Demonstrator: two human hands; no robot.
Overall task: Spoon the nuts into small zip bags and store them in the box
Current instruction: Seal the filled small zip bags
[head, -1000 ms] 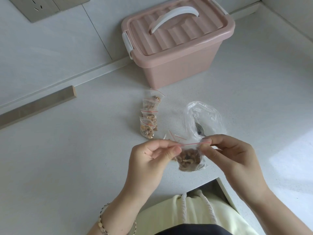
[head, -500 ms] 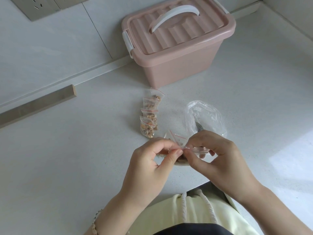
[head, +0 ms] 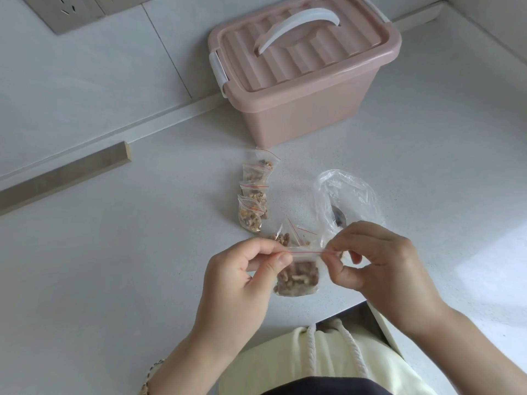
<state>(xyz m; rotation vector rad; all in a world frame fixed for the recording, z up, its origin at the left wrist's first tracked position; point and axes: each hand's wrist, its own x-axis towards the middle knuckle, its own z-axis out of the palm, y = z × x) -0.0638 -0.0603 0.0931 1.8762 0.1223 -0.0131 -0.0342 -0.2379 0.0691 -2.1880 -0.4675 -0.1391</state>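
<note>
A small zip bag of nuts (head: 298, 277) hangs above the counter between both hands. My left hand (head: 242, 277) pinches the left end of its red-lined zip strip and my right hand (head: 385, 260) pinches the right end. Several filled zip bags (head: 253, 195) lie in a row on the counter, and another filled bag (head: 285, 238) lies just behind my hands. A crumpled clear plastic bag (head: 348, 198) sits to the right with a metal spoon (head: 338, 216) inside. The pink box (head: 302, 67) stands at the back with its lid closed and its white handle down.
The white counter (head: 114, 280) ends at an edge just below my hands. A wall with a socket plate (head: 74, 10) rises behind. A grey strip (head: 65, 175) lies along the wall's foot at the left.
The bag, hidden behind my hands half a second ago, hangs in view again. My hands have drawn apart along the zip strip, and my right hand has shifted slightly right.
</note>
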